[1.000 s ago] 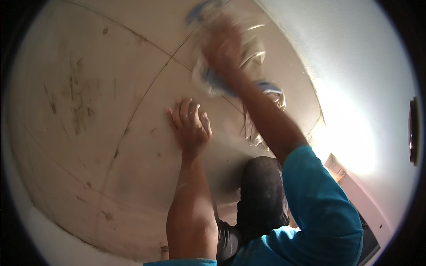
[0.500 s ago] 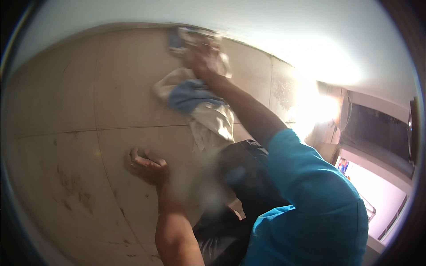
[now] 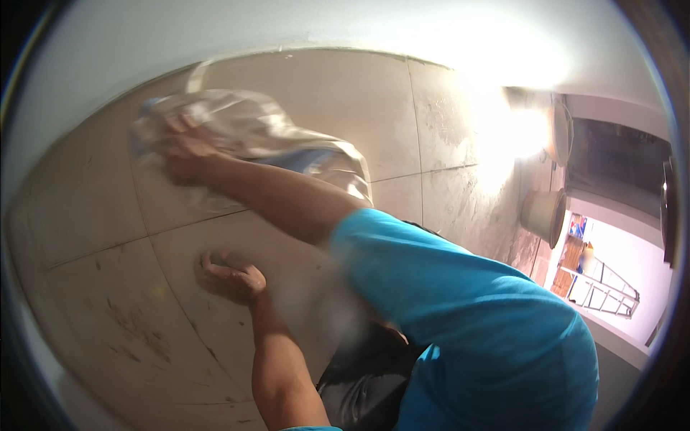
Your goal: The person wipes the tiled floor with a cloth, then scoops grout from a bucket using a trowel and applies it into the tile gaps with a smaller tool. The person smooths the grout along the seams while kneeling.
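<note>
A long cream-and-blue cloth (image 3: 255,126) lies rumpled across the dusty beige floor tiles (image 3: 359,93), near the white wall. At its far left end my right hand (image 3: 188,152) presses down, fingers bent on the fabric and smeared by motion. Part of the cloth is hidden under my right forearm. Lower down, my left hand (image 3: 231,277) rests on the floor with its fingers loosely curled and thumb apart. Nothing shows in it.
The white wall (image 3: 237,29) meets the floor along the far side. Two buckets (image 3: 544,215) (image 3: 559,131) stand at the right, beside a glaring light. Past a doorway leans a metal ladder (image 3: 600,291). Dark smudges (image 3: 140,330) mark the tiles at left.
My right hand has swept left along the wall side, dragging the cloth's end with it and stretching the cloth out sideways. My left hand stays in nearly the same place.
</note>
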Demonstrator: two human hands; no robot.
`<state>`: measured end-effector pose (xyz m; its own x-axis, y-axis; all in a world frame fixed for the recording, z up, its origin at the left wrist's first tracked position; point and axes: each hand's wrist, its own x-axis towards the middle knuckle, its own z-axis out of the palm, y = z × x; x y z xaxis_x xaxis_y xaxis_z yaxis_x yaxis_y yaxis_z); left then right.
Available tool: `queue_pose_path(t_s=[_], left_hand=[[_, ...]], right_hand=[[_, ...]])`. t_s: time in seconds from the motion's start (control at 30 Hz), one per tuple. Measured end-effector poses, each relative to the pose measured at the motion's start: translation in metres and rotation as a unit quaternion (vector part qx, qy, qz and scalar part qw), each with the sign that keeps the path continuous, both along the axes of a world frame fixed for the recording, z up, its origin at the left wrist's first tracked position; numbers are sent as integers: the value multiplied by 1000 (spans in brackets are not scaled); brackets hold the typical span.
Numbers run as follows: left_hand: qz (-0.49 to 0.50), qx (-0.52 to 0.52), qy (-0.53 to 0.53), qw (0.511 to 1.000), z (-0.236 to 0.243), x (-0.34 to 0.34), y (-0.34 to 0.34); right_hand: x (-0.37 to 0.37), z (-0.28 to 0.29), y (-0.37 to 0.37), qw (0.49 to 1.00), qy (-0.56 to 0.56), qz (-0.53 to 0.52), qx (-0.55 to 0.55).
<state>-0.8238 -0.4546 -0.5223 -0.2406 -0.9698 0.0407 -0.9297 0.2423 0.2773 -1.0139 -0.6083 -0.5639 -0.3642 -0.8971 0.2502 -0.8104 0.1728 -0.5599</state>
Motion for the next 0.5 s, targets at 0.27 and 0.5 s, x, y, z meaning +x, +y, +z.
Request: queue_pose_path(t_s=[0.27, 0.5], left_hand=[[-20, -52, -10, 998, -1, 15, -13], [-21, -65, -44, 997, -2, 16, -14]], right_hand=[[-154, 34, 114, 966, 226, -36, 117], [-254, 35, 279, 942, 291, -164, 19]])
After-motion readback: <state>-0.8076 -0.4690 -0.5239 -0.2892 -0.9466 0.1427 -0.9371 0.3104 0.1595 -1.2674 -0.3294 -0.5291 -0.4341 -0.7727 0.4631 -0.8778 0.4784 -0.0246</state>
